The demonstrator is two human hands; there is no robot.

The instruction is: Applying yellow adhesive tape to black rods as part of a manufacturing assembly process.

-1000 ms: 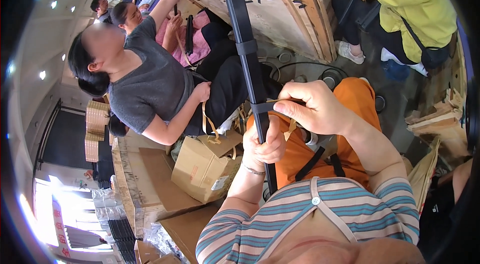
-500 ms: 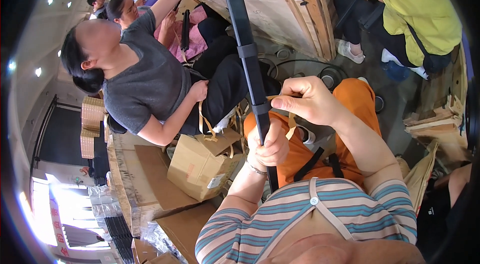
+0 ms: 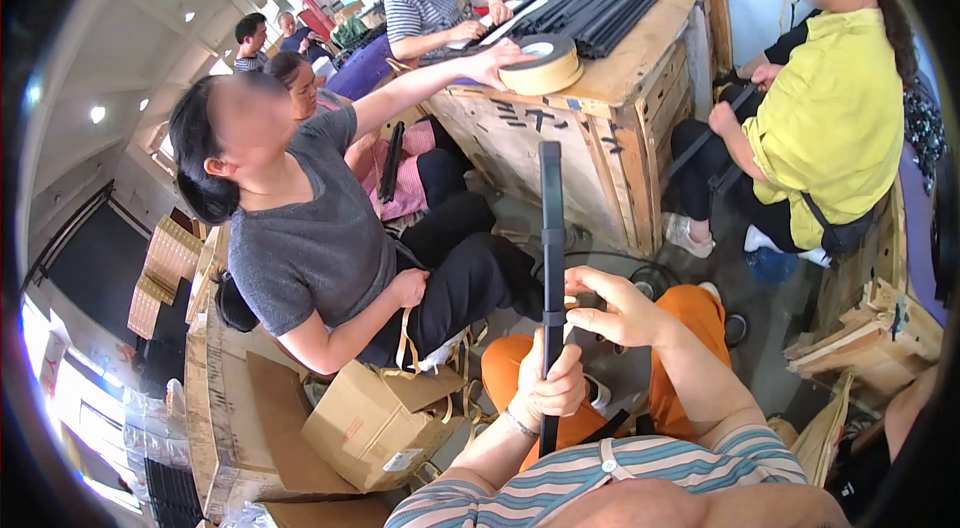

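A long, narrow black bar (image 3: 553, 203) stands nearly upright in front of me, with darker bands wrapped around it at two places. My left hand (image 3: 553, 383) is wrapped around its lower part, below the lower band. Just to the right of that band is my right hand (image 3: 622, 310), its fingers stretched toward the bar with a gap between thumb and forefinger. Nothing shows plainly in it. Whether its fingertips touch the bar is hard to tell.
At my left, a person in a grey top (image 3: 310, 218) reaches to a tape roll (image 3: 545, 68) on a wooden crate table (image 3: 610, 88) with many black strips (image 3: 590, 3). An open cardboard box (image 3: 375, 423) stands lower left. A person in yellow (image 3: 840, 118) sits at right.
My view has tilted up, bringing the table top and tape roll into sight. The tan strip my right hand pinched no longer shows, and its fingers have spread. My left hand still grips the bar.
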